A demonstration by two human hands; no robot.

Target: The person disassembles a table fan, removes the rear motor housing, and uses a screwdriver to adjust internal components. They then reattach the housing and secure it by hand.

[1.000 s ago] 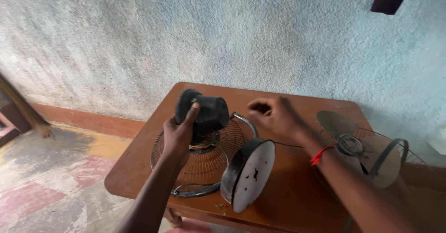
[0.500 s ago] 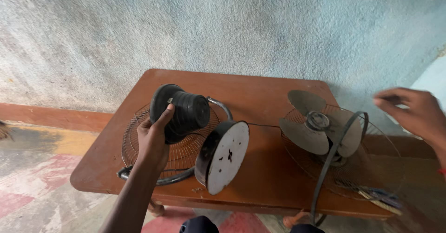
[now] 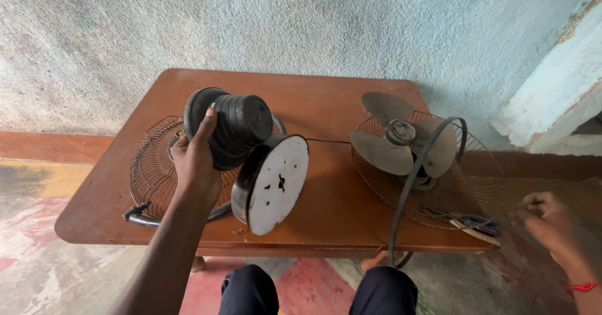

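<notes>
The left hand still grips the black fan motor, held above the wire guard on the desk, its round base tilted near. The right hand has left the motor and swung right past the desk edge, loosely curled and empty, near the tools beside the blade.

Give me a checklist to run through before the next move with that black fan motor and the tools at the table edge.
1. Left hand grips the black ribbed fan motor housing: ok.
2. Round white-faced fan base tilted on its edge, not flat: not ok.
3. Right hand empty, apart from the tools at the table edge: ok.
4. Grey fan blade on wire guard, resting on the brown wooden table: ok.
5. Loose ring secure: cannot tell.
</notes>
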